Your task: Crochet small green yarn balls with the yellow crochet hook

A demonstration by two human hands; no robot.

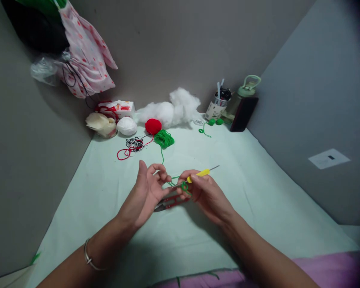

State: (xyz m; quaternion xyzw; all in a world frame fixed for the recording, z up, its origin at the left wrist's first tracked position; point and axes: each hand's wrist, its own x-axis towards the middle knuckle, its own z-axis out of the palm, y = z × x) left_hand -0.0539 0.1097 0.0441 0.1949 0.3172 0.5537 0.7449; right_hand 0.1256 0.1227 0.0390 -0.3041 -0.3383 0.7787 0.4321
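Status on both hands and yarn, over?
Right grip: closed on yellow-handled metal hook. Left grip: open, thumb spread. Thin green yarn between them; red-handled metal snips below.

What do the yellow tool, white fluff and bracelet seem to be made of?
Yellow tool: handle probably smooth plastic, given its even colour; shaft likely metal, being thin and grey.
White fluff: soft, matt fibre, perhaps cotton or polyester, going by its wispy edges.
Bracelet: probably polished metal, from its silvery shine.

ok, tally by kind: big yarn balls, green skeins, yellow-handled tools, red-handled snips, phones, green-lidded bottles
Big yarn balls: 2
Green skein: 1
Yellow-handled tool: 1
Red-handled snips: 1
Phone: 1
Green-lidded bottle: 1
Total: 7
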